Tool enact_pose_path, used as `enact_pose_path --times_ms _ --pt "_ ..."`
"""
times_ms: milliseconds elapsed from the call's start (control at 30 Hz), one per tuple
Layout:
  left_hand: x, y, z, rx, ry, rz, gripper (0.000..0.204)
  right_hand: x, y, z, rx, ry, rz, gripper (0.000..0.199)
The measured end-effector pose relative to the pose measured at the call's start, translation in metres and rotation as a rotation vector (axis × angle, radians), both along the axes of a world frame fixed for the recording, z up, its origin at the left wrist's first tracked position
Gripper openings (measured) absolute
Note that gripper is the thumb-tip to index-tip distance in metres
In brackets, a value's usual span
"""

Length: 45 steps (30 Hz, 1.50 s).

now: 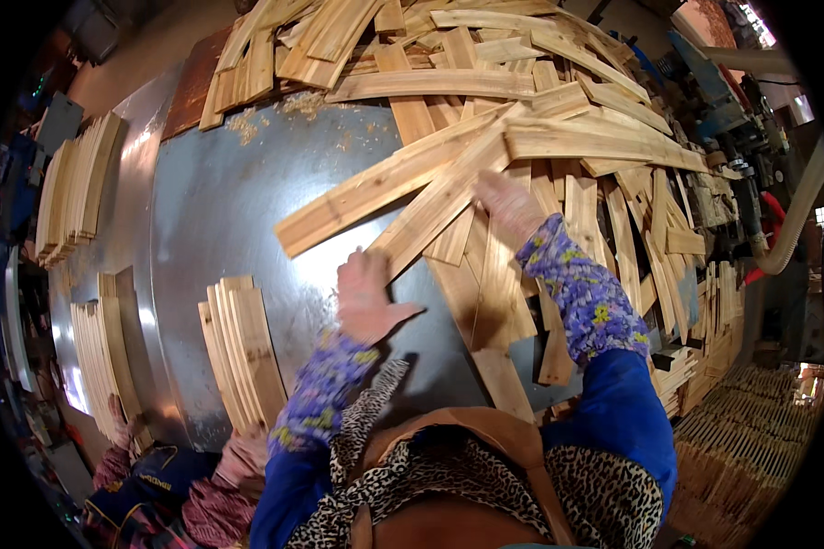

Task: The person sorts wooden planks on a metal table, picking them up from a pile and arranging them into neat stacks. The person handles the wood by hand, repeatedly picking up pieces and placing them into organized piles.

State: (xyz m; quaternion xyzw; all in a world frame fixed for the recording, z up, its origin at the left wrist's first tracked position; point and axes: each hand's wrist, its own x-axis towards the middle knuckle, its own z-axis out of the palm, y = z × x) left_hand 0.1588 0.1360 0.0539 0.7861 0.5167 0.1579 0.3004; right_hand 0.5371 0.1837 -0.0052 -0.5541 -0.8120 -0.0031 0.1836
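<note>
A long pale wooden board lies slanted on top of a loose heap, its near end over the metal table. At that near end is my left hand, fingers stretched and thumb held wide, the fingertips beside the board's end. My right hand has its fingers closed at the same board's right edge, farther up; its thumb is hidden. Another long board crosses under it toward the left. More boards lie below and around my right hand.
The heap of boards spreads across the table's far and right sides. On the metal table, a co-worker's hand touches a stack of boards; more stacks stand left. Machinery with a hose is at right, near stacked slats.
</note>
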Motion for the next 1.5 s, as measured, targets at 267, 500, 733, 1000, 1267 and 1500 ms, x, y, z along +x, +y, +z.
enact_pose_path --times_ms 267,500,733,1000,1267,1500 --pt "-0.002 0.089 -0.052 0.157 0.209 0.010 0.086 -0.004 0.153 0.147 -0.156 0.219 -0.237 0.077" --pt "-0.091 0.186 -0.053 0.075 0.609 0.144 0.116 0.009 0.280 0.108 -0.466 -0.382 -0.410 0.090" --pt "-0.120 0.222 -0.005 -0.003 0.852 0.121 0.108 -0.026 0.229 0.146 -0.461 -0.424 -0.497 0.084" --pt "-0.172 0.195 0.024 -0.387 0.166 0.364 0.096 -0.044 0.036 0.124 -0.618 0.557 -0.613 0.100" --pt "-0.137 0.008 -0.044 -1.218 -1.352 0.578 0.064 -0.133 -0.093 0.059 -0.862 0.703 -0.563 0.099" --pt "-0.135 -0.101 -0.093 -0.908 -0.848 0.512 0.068 -0.290 -0.140 0.049 -1.038 0.640 -0.085 0.054"
